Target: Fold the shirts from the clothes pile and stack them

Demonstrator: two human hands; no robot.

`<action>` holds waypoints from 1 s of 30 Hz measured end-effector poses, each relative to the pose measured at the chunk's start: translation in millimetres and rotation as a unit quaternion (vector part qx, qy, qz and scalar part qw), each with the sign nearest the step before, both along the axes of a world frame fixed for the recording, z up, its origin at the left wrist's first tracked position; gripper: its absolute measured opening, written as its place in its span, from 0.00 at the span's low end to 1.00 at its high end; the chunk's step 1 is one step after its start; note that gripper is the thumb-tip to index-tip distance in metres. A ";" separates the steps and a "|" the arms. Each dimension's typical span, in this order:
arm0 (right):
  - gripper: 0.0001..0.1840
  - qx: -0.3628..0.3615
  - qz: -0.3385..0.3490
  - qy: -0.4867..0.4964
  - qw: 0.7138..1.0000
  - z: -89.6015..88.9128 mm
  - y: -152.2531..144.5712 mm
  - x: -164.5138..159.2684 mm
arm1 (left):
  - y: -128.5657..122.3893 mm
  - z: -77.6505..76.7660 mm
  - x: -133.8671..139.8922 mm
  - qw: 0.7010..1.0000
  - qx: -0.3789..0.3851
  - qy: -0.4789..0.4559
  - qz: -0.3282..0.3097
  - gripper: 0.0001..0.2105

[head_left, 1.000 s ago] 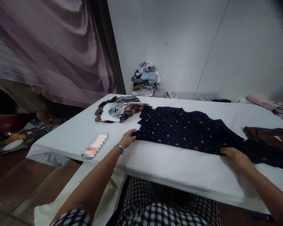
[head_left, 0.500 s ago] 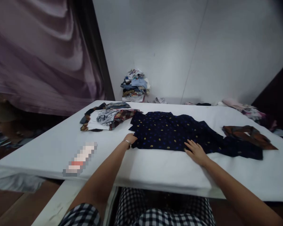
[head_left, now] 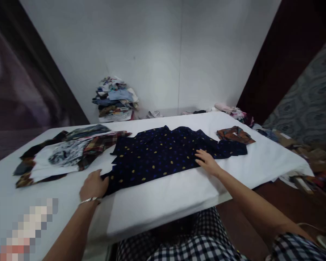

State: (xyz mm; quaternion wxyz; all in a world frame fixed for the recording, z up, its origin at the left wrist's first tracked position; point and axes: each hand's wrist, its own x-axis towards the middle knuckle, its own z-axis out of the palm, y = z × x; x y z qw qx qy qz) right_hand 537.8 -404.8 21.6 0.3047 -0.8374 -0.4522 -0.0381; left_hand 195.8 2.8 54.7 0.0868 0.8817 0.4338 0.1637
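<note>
A dark navy shirt (head_left: 157, 152) with yellow and blue spots lies spread across the white table (head_left: 163, 199), one sleeve reaching to the right. At its left end my left hand (head_left: 93, 185), with a bracelet at the wrist, pinches the corner of the cloth between thumb and fingers. My right hand (head_left: 208, 162) rests on the shirt's near edge, fingers stretched out and apart. A brown patterned cloth (head_left: 235, 134) lies just beyond the sleeve.
Left of the shirt lies a loose heap of clothes (head_left: 67, 152). A tall clothes stack (head_left: 115, 98) stands by the wall behind the table. More garments (head_left: 233, 112) lie at the back right. A blurred-out object (head_left: 27, 228) sits at the front left.
The view has turned to the right. My left hand has drawn the shirt's left corner toward me, and the near edge now slants. My right hand still lies flat on the cloth.
</note>
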 end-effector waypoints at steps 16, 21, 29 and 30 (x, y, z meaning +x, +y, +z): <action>0.21 0.092 -0.442 0.145 0.881 19.0 -152.8 135.9 | -70.0 -41.5 101.7 0.949 0.012 0.101 -0.299 0.25; 0.14 0.188 -0.462 0.172 0.850 54.1 -160.3 138.2 | -68.8 -29.5 98.3 0.958 -0.046 0.034 -0.281 0.23; 0.20 0.393 -0.188 0.156 0.887 160.2 -79.4 60.8 | -175.6 23.9 142.8 0.836 -0.393 -0.221 -0.313 0.17; 0.19 0.383 -0.138 0.121 0.905 167.5 -57.0 38.3 | -187.1 29.9 149.9 0.795 -0.467 -0.245 -0.299 0.18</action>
